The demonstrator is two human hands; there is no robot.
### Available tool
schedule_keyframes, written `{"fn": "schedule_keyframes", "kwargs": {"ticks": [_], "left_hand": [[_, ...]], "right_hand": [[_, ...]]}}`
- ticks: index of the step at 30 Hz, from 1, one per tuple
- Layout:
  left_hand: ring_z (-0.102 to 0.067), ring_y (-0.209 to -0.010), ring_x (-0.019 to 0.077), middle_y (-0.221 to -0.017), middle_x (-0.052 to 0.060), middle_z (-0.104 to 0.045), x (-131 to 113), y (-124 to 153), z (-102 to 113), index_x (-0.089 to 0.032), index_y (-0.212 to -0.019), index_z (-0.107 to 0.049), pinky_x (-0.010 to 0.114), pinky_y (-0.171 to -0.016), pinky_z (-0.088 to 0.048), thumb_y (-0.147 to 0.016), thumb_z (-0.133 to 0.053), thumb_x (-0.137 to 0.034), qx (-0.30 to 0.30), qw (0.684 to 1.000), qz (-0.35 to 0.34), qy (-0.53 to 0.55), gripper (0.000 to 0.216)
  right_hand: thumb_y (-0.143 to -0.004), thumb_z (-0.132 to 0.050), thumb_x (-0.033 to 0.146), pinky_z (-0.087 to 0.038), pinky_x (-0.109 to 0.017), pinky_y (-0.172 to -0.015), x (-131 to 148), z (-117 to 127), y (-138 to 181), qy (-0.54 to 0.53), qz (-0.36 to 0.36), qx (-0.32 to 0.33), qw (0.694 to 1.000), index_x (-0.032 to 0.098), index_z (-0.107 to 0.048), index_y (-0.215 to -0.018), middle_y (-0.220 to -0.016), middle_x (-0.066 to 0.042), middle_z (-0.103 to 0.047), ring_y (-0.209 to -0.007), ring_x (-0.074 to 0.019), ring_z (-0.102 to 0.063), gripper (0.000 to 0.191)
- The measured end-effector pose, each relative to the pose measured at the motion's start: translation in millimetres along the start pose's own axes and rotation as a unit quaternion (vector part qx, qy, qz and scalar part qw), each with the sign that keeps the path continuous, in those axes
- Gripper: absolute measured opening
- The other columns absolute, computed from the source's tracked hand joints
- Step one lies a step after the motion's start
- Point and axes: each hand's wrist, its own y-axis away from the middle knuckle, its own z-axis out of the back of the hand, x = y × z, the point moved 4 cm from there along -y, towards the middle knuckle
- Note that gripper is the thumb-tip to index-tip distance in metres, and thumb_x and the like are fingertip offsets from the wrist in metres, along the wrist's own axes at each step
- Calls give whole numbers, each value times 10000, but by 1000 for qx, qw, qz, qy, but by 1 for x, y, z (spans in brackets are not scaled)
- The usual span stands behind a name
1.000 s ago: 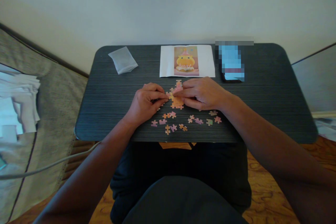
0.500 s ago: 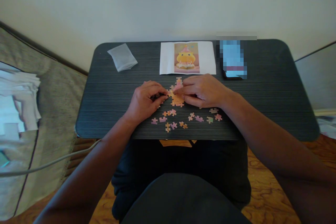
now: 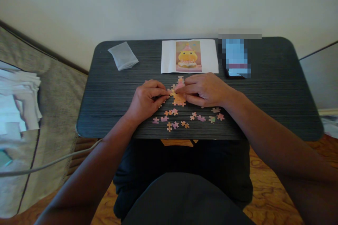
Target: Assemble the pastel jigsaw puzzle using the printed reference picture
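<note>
A partly joined jigsaw puzzle [image 3: 179,98], orange and pink, lies flat on the dark table between my hands. My left hand [image 3: 149,96] pinches a small pink puzzle piece [image 3: 169,91] against the puzzle's left edge; thumb and fingertip are closed on it. From the other side, my right hand [image 3: 204,89] rests with its fingers over the puzzle's upper right part, the index fingertip pressing on its surface and the thumb at its right edge. Several loose puzzle pieces [image 3: 201,118] are scattered nearer to me, and a few more are partly hidden under my hands.
Behind the puzzle lies a white sheet with a printed picture [image 3: 188,56] of a yellow figure in a pink hat. A clear plastic bag [image 3: 123,56] is at the back left, a phone [image 3: 236,58] at the back right. The table [image 3: 277,88] stands against a wall.
My left fingers have straightened slightly and drawn closer together at the puzzle's left edge. My right hand stays in nearly the same place; the whole view has shifted a little.
</note>
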Motion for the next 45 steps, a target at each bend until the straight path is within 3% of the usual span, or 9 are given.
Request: {"fn": "schedule_keyframes", "kwargs": {"ticks": [16,23,29,38,45], "left_hand": [[-810,-989,242,-1062,90,-860,2,3,15,-205,-998,-883,395,-881,-640,-967,-851,-206,-20,999,22,23,45],[-718,-827,186,-1036,90,-844,5,2,15,-188,-1007,-868,355,-742,-568,-978,-829,-214,-30,999,41,19,55],[-694,-796,176,-1010,78,-842,7,3,13,-201,-1003,-855,349,-722,-554,-983,-836,-214,-28,999,38,21,30],[-818,-984,245,-988,85,-860,-7,4,7,-183,-974,-850,403,-904,-645,-1014,-815,-209,-34,999,-28,-22,59],[-833,-986,253,-999,85,-871,-9,6,0,-188,-981,-858,428,-963,-656,-1033,-809,-226,-42,995,-51,-68,81]], "right_hand": [[-1154,-528,376,-328,-345,-740,2,1,0,-1,0,-1,1000,235,-841,-1350,-1083,-76,-796,-918,-212,-648,396],[-1137,-557,362,-354,-349,-760,2,-1,0,4,4,0,1000,216,-831,-1341,-1115,-86,-809,-933,-228,-681,371],[-1132,-553,347,-387,-342,-787,2,1,1,-4,2,-22,1000,219,-825,-1367,-1215,-93,-835,-996,-229,-715,382],[-1085,-572,317,-401,-350,-768,-1,2,2,-11,-6,-48,999,204,-856,-1310,-1157,-86,-861,-957,-233,-738,380],[-1078,-571,323,-396,-346,-765,-1,3,2,-13,-6,-55,998,202,-856,-1283,-1091,-77,-849,-913,-219,-710,371]]}}
